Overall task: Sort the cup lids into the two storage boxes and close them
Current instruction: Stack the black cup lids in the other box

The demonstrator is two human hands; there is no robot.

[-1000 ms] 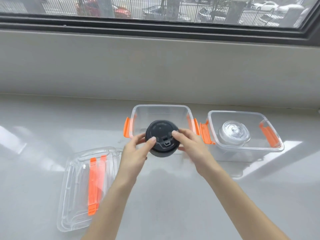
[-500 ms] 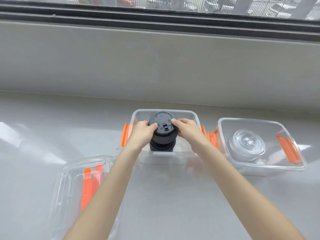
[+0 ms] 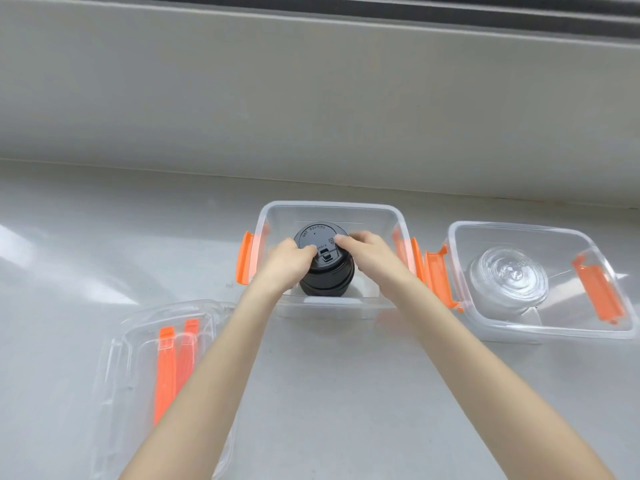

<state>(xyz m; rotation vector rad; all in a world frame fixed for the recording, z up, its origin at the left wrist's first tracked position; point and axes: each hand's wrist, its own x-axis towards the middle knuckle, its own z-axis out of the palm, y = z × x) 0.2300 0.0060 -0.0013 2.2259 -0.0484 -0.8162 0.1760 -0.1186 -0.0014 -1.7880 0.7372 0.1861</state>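
left hand [image 3: 289,259] + right hand [image 3: 372,252]: fingers clamped on stack of black cup lids [image 3: 327,263] | stack: inside middle storage box [image 3: 332,209] | right storage box [image 3: 540,230]: holds clear dome lids [image 3: 509,277] | box covers [image 3: 138,341]: near-left on bench [image 3: 346,393]

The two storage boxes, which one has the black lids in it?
The middle box, the one both hands reach into: the left hand and right hand hold the black lid stack inside it. The box on the right holds only clear lids.
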